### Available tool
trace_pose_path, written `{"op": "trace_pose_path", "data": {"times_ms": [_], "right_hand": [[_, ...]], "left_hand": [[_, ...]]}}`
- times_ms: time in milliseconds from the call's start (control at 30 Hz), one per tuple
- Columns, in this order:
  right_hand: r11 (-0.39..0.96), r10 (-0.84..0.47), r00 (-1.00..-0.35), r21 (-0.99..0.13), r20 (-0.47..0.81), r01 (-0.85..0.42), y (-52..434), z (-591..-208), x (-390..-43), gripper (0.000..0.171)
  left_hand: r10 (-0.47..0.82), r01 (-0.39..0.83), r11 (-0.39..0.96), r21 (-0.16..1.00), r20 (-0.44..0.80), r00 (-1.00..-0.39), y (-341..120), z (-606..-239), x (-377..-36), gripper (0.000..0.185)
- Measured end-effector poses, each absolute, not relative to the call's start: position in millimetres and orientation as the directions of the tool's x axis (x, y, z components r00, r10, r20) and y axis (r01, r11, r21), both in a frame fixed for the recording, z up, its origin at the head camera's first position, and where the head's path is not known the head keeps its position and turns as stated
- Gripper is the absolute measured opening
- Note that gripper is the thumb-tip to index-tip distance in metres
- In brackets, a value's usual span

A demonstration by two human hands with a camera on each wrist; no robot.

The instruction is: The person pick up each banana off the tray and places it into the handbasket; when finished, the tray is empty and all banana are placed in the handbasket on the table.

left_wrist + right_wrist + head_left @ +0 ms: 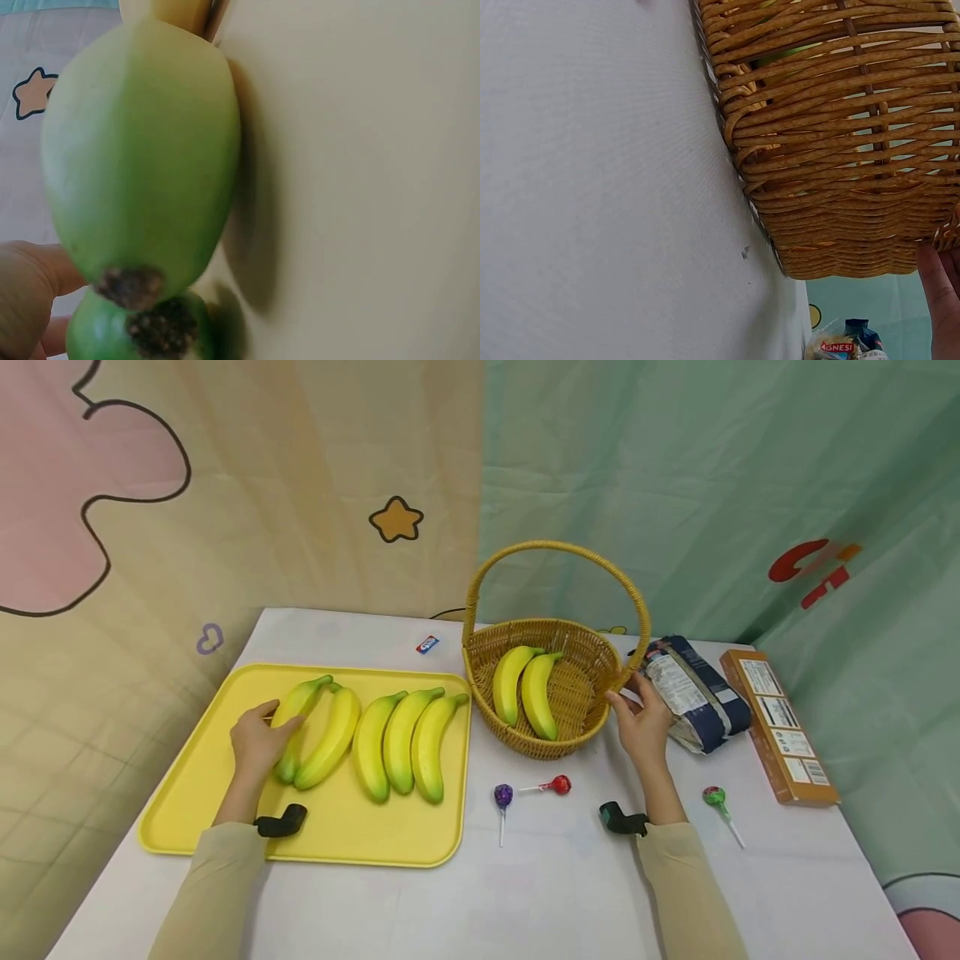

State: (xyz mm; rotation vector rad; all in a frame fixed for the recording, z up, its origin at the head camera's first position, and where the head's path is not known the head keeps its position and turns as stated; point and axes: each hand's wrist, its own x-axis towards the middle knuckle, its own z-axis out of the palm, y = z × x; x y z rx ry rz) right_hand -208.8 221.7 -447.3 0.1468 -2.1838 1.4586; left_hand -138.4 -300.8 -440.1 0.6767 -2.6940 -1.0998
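My left hand (258,739) pinches the leftmost banana (288,768) on the yellow tray (195,777), thumb on one side and fingers on the other. A second banana (330,739) lies right against it, and its green tip fills much of the left wrist view. Several more bananas (401,747) lie side by side at the tray's right. My right hand (645,722) holds the right rim of the wicker basket (525,745), near the handle's foot. Two bananas (536,693) lie inside the basket. In the right wrist view, only some fingers (937,289) show at the basket's edge.
Before the basket lie a purple lollipop (502,796) and a red lollipop (560,785); a green lollipop (715,797) is farther right. A dark blue packet (697,693) and an orange box (780,727) lie at the right. A small wrapped sweet (427,645) lies behind the tray.
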Motion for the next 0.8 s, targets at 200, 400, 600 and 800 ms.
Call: {"op": "trace_pose_path", "data": {"times_ms": [200, 400, 600, 800], "right_hand": [[0.413, 0.181, -0.867, -0.836, 0.465, -0.361, 221, -447, -209, 0.045], [0.421, 0.176, -0.861, -0.827, 0.477, -0.372, 222, -447, -209, 0.044], [0.435, 0.183, -0.863, -0.826, 0.472, -0.359, 222, -447, -209, 0.045], [0.433, 0.186, -0.864, -0.828, 0.468, -0.356, 222, -448, -209, 0.045]], "left_hand": [[-0.521, -0.351, 0.608, 0.712, 0.025, -0.853, -295, -435, -138, 0.056], [-0.564, -0.257, 0.563, 0.785, 0.139, -0.814, -262, -417, -141, 0.054], [-0.416, -0.018, 0.594, 0.804, 0.288, -0.863, -194, -392, -148, 0.050], [-0.172, 0.198, 0.564, 0.802, 0.348, -0.921, -101, -366, -160, 0.050]]}}
